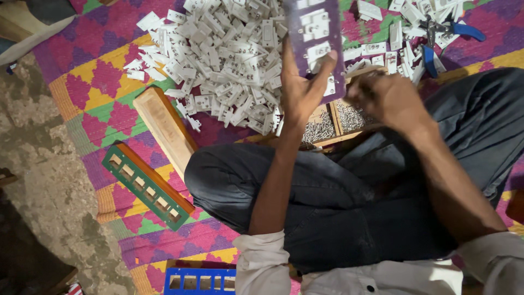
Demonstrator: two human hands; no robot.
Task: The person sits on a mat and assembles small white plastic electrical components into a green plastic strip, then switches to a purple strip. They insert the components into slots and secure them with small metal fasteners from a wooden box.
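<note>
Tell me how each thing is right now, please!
Left hand: gripping the purple board.
Purple board: held upright, white switches fitted in it.
Right hand: blurred, over the screw tray, hold unclear.
Screw tray: open, holding screws.
White parts: loose heap on the mat.
Green board: flat, slots empty.
Blue board: flat, slots empty.
Pliers: lying unused.

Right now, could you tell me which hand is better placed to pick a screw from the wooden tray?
Probably the right hand: it hovers over the wooden tray of screws, while the left hand grips the purple board.
</note>
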